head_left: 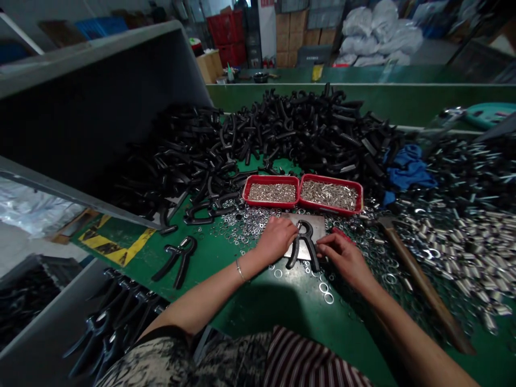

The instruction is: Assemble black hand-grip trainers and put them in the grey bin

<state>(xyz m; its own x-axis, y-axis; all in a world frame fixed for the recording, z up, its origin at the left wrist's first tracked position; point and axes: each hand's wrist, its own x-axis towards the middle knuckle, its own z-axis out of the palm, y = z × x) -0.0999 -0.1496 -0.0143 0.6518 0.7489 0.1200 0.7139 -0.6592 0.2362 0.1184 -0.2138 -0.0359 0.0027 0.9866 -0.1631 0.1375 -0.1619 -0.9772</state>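
A black two-handled hand grip [308, 236] lies on a small metal plate [318, 223], its handles spread toward me. My left hand [276, 239] is closed on its left side, fingertips near the upper joint. My right hand [344, 258] has its thumb and fingers pinched together beside the right handle; whatever is between them is too small to make out. Behind the plate stand two red trays, one with tiny metal parts [272, 192], the other with small metal pins [330, 194]. Loose washers [323, 287] lie around the plate.
A large heap of black handles [282, 123] spreads behind the trays, partly inside a tipped grey bin [179, 59]. Another hand grip [177, 260] lies at left. To the right are a wooden-handled hammer [423, 285], metal cylinders [479, 252] and a blue cloth [411, 167].
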